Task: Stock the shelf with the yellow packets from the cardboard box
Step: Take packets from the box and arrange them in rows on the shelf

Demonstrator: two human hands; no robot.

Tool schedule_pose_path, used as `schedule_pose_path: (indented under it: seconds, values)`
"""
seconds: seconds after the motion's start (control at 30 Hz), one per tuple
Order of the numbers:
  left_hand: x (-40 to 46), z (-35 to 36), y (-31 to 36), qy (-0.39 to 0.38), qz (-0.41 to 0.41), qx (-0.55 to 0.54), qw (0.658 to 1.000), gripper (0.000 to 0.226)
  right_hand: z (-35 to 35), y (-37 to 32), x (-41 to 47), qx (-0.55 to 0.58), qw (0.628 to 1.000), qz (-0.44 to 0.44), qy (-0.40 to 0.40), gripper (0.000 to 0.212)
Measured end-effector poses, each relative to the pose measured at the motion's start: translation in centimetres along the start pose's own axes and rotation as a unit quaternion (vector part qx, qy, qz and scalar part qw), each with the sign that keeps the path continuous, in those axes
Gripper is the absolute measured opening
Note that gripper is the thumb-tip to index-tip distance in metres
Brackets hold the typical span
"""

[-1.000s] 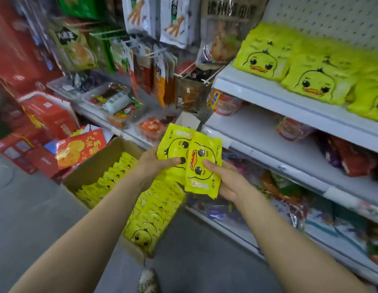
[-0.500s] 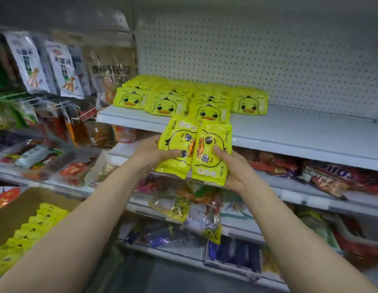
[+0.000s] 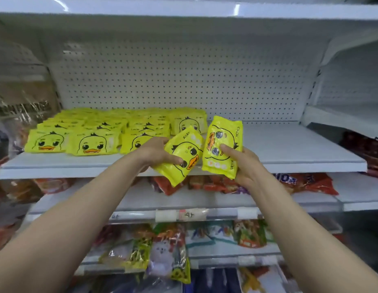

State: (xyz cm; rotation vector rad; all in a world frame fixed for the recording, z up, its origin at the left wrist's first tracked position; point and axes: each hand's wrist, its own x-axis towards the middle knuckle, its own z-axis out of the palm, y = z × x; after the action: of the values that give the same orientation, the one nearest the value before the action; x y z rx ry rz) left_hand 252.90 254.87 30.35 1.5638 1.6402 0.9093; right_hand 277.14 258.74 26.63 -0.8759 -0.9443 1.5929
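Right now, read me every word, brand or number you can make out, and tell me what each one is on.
"CKOK": printed along the edge of the yellow duck packet in the right hand.
Chinese characters on the yellow packet in the left hand: too blurred.
Handwritten price tag on the lower shelf rail: unreadable.
Stacked packets: print too small.

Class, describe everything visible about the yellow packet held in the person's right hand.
The right-hand packet is a glossy yellow plastic pouch printed with a cartoon duck face, orange beak and black lettering along one edge. It stands on end, so the duck lies sideways. The right hand grips its lower part, thumb on the front. It hangs in front of the white shelf, beside the left hand's packet; contact between them is unclear.
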Motion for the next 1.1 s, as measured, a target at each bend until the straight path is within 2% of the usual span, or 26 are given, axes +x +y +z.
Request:
schedule_pose_path:
  seconds: [0.07,0.17,0.23,0.47,0.6,0.8,0.97,1.1]
  values:
    - [3.6,0.1,0.3,-0.026,0.002,0.047,0.999,0.055,-0.9,-1.7,2.3,-0.006,1.000,-0.024,0.009,0.041]
    - [8.7,-0.4,0.8,-0.041,0.009,0.199,0.979,0.095,-1.4,-4.0,5.5,-0.025,0.999,-0.038,0.017,0.041]
    - [11.4,-0.6,1.3,-0.051,0.020,0.245,0.968,0.101,-1.4,-5.0,7.4,-0.035,0.998,-0.045,0.023,0.042]
    - [19.7,-1.3,1.5,-0.079,0.052,0.339,0.936,0.097,-1.2,-6.1,14.2,-0.054,0.996,-0.066,0.039,0.043]
    - [22.5,-1.4,1.5,-0.091,0.067,0.355,0.928,0.096,-1.8,-6.5,16.4,-0.056,0.996,-0.062,0.034,0.041]
    - [24.9,-1.9,2.0,-0.081,0.060,0.392,0.915,0.084,-2.5,-7.3,19.1,-0.061,0.997,-0.054,0.005,0.039]
    - [25.8,-2.2,2.1,-0.067,0.029,0.437,0.897,0.090,-2.6,-8.1,20.8,-0.079,0.995,-0.053,-0.014,0.034]
    - [25.8,-1.9,2.5,-0.071,0.023,0.452,0.889,0.086,-2.7,-8.0,21.6,-0.088,0.995,-0.048,-0.025,0.034]
